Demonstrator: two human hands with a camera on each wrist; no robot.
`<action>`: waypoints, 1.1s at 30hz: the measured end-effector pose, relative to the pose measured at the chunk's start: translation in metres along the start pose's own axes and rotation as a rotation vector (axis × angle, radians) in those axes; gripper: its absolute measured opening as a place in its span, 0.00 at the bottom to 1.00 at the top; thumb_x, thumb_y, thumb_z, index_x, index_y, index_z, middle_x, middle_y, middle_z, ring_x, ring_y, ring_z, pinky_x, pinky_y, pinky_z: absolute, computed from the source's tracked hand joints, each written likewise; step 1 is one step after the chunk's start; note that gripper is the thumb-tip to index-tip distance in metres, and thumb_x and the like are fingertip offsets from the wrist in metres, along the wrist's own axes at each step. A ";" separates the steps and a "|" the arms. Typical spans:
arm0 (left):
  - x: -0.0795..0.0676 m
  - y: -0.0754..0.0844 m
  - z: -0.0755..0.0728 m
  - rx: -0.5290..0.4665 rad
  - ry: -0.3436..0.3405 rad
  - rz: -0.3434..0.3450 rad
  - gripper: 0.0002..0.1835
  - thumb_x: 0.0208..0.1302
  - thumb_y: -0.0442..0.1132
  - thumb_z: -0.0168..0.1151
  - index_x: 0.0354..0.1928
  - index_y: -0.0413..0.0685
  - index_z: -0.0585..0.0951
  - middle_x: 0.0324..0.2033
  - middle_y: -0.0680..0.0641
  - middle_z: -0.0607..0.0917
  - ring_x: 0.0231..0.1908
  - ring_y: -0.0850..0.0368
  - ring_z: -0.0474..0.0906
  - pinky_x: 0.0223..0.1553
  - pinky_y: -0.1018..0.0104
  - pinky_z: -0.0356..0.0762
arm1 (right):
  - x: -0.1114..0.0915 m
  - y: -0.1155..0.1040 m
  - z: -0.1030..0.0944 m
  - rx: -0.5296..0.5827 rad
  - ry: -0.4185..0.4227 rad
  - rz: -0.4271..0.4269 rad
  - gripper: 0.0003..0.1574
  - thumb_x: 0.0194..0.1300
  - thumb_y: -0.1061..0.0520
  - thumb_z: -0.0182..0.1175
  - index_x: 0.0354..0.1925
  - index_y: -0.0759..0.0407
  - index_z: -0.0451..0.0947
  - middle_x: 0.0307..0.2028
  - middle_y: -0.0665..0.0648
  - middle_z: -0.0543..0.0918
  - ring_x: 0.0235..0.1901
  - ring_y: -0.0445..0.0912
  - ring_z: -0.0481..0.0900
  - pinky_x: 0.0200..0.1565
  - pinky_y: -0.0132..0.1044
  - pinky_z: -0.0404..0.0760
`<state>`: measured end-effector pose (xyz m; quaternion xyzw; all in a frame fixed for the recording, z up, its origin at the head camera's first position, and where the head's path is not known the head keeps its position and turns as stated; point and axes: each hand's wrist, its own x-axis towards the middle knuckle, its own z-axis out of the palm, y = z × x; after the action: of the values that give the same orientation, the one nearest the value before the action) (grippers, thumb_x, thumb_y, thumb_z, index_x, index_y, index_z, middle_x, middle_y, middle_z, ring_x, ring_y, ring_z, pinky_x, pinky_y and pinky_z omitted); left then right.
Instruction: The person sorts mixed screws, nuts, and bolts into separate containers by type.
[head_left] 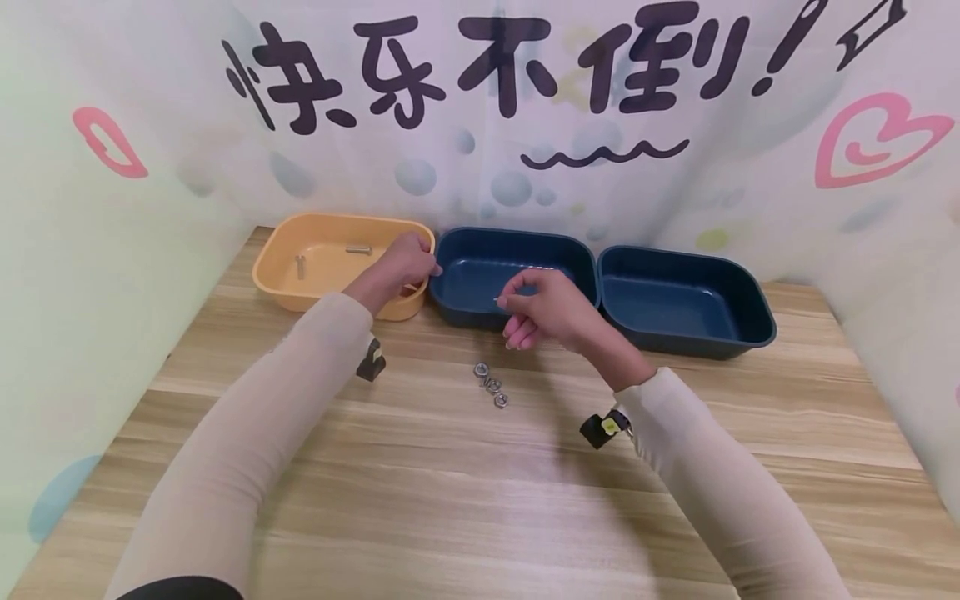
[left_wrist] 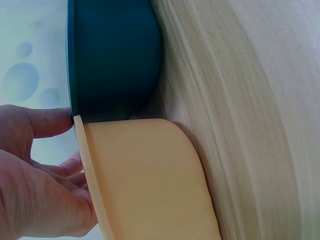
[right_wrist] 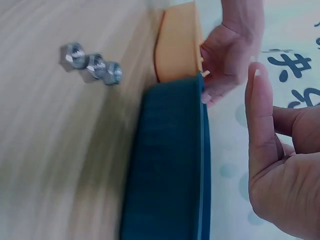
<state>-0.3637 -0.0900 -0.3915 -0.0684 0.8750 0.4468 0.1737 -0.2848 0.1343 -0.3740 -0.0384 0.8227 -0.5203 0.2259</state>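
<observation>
My left hand (head_left: 405, 262) straddles the right end of the yellow bin (head_left: 288, 292). Its thumb lies at the rim of the middle blue bin (head_left: 480, 319), and its other fingers reach down inside the yellow bin, partly hidden by the front wall. In the left wrist view the thumb (left_wrist: 52, 121) shows at the meeting rims. Above the middle blue bin's front edge, my right hand (head_left: 551, 308) pinches a tiny shiny piece (head_left: 497, 299) between thumb and forefinger, mostly covered. Several metal nuts (head_left: 492, 386) lie on the table in front of that bin.
Two bolts, one at the left (head_left: 301, 267) and one at the back (head_left: 358, 249), lie in the yellow bin. Another blue bin (head_left: 686, 308) stands at the right end of the row. A printed cloth (head_left: 465, 192) hangs behind the wooden table (head_left: 420, 483).
</observation>
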 end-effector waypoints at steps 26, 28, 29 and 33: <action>0.004 0.003 0.000 0.013 -0.016 -0.021 0.12 0.68 0.34 0.57 0.26 0.45 0.68 0.28 0.46 0.71 0.33 0.48 0.73 0.43 0.53 0.75 | 0.017 -0.014 -0.039 0.085 0.249 -0.053 0.16 0.70 0.51 0.58 0.52 0.57 0.72 0.29 0.62 0.84 0.29 0.56 0.87 0.34 0.42 0.85; 0.005 0.003 -0.001 0.016 -0.020 -0.029 0.12 0.68 0.34 0.57 0.26 0.45 0.68 0.28 0.46 0.71 0.34 0.48 0.73 0.43 0.54 0.75 | 0.016 -0.012 -0.035 0.079 0.235 -0.058 0.16 0.70 0.51 0.58 0.52 0.57 0.72 0.29 0.63 0.84 0.29 0.57 0.86 0.34 0.44 0.85; 0.005 0.003 -0.001 0.017 -0.025 -0.035 0.11 0.68 0.34 0.57 0.27 0.45 0.69 0.29 0.46 0.71 0.35 0.48 0.73 0.42 0.56 0.75 | 0.015 -0.011 -0.033 0.077 0.226 -0.057 0.15 0.70 0.52 0.58 0.52 0.57 0.72 0.29 0.63 0.84 0.29 0.58 0.86 0.34 0.45 0.85; 0.008 0.004 -0.004 -0.026 -0.049 -0.077 0.06 0.67 0.33 0.57 0.31 0.43 0.71 0.35 0.45 0.73 0.37 0.49 0.73 0.39 0.61 0.74 | 0.013 -0.007 -0.021 0.038 0.187 -0.052 0.15 0.70 0.53 0.58 0.53 0.56 0.72 0.28 0.64 0.84 0.27 0.58 0.86 0.36 0.50 0.84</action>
<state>-0.3729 -0.0907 -0.3888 -0.0932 0.8614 0.4526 0.2109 -0.3066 0.1442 -0.3647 -0.0067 0.8288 -0.5429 0.1354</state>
